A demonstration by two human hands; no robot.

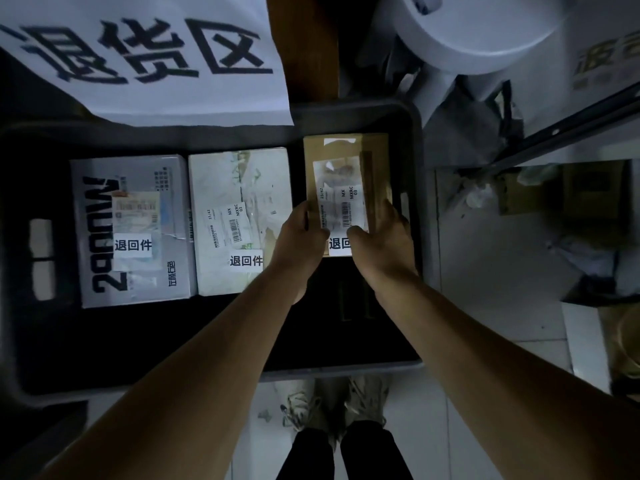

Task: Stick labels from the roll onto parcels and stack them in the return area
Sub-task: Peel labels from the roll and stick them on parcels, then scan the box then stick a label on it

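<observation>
A brown cardboard parcel (346,150) with a barcode slip and a white return label (338,244) is at the right end of a dark bin (414,133). My left hand (299,237) grips its near left edge and my right hand (381,237) grips its near right edge, thumbs on top. Whether the parcel touches the bin floor cannot be told. A white parcel (239,188) and a grey printed box (138,174) lie to its left in the bin, each with a white return label. No label roll is in view.
A white sheet with large black characters (149,57) hangs over the bin's far edge. A white round object (467,32) and cluttered bags and boxes (502,188) lie to the right beside a metal rack. My shoes (332,407) stand on the tiled floor below the bin.
</observation>
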